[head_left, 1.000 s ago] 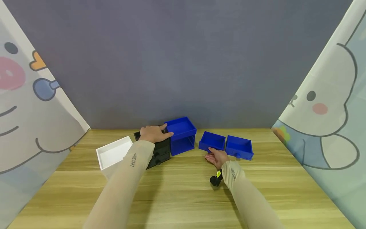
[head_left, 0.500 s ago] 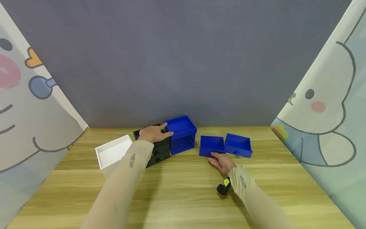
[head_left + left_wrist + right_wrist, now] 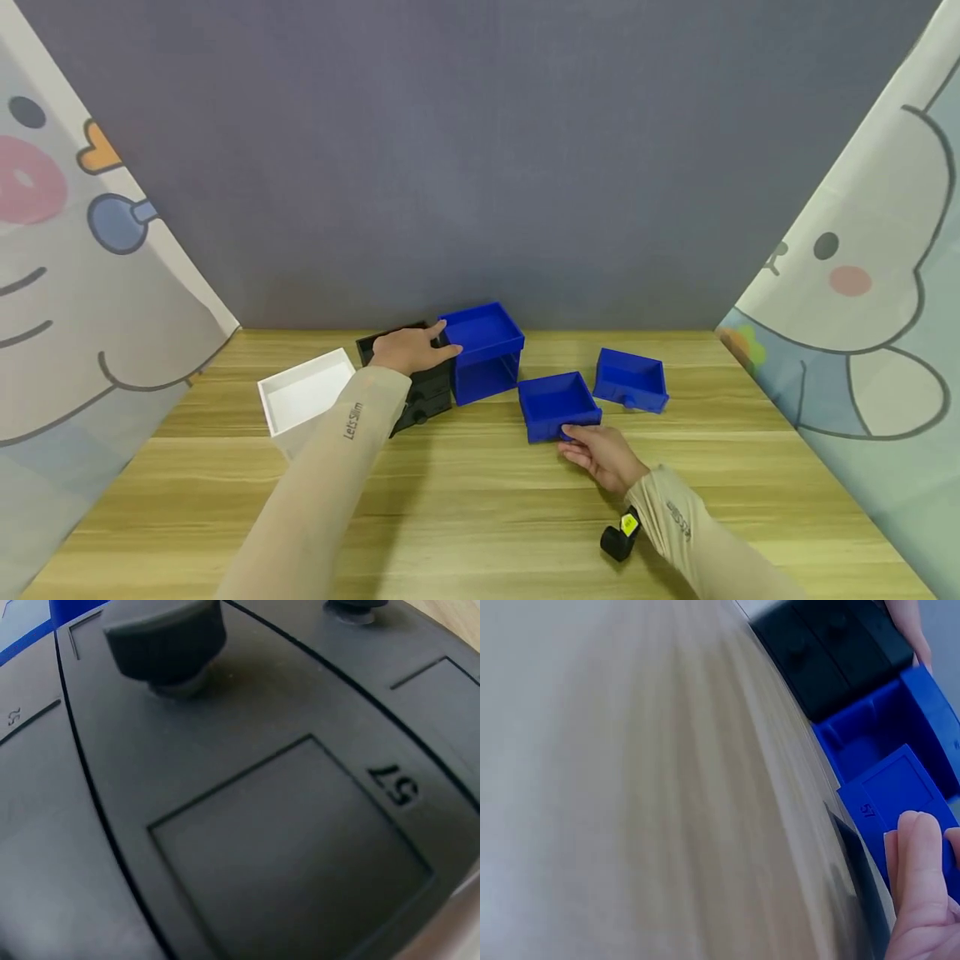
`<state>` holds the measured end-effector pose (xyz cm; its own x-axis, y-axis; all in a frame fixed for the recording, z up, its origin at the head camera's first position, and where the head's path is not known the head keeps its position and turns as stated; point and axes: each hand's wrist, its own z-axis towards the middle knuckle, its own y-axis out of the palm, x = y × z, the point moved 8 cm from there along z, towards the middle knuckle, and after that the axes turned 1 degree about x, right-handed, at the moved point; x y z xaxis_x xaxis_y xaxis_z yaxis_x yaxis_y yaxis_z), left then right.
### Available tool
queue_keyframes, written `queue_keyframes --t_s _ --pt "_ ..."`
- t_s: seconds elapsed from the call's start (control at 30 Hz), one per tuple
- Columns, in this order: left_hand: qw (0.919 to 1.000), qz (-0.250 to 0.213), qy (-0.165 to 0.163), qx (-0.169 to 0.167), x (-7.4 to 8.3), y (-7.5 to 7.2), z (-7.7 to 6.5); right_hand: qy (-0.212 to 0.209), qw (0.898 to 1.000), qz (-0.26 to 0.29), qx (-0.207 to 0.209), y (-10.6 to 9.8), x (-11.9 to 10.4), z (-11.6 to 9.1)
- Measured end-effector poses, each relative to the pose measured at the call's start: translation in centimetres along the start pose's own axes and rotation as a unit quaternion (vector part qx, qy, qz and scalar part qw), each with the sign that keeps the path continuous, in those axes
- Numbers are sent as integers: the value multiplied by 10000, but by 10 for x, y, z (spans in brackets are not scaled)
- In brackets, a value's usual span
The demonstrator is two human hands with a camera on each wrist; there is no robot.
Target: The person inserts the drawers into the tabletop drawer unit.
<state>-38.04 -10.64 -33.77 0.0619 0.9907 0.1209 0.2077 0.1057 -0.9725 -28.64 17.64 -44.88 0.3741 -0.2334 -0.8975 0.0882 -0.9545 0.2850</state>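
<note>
My left hand (image 3: pixel 411 350) rests on the black drawer cabinet (image 3: pixel 429 387), thumb and index finger stretched to the left rim of the blue cabinet (image 3: pixel 483 346); its other fingers are hidden. Black drawer fronts (image 3: pixel 262 840) with knobs fill the left wrist view. My right hand (image 3: pixel 603 458) pinches a small blue drawer (image 3: pixel 558 404) by the knob on its front. In the right wrist view that drawer's front shows the number 57, and the fingers (image 3: pixel 919 862) cover the knob. The drawer is outside the blue cabinet, in front and to the right of its lower opening.
Behind the held drawer to the right stands a second blue drawer (image 3: pixel 632 382). A white open-topped box (image 3: pixel 300 396) is left of the black cabinet, partly behind the left sleeve. A grey panel (image 3: pixel 480 167) borders the back of the wooden table (image 3: pixel 480 517).
My right hand has drawn the blue drawer toward me and turned it, away from the second blue drawer. My left hand stays on the cabinets.
</note>
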Motion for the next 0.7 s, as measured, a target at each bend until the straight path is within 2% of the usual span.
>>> queue_keyframes --t_s 0.2,0.4,0.7 --pt "10000 -34 10 -77 3 0 -4 12 9996 -65 -292 9 10 -11" --pt "10000 2 68 -27 3 1 -4 162 9973 -55 -719 26 22 -12" --pt "10000 -78 48 -15 2 2 -2 53 9968 -53 -797 43 13 -2"
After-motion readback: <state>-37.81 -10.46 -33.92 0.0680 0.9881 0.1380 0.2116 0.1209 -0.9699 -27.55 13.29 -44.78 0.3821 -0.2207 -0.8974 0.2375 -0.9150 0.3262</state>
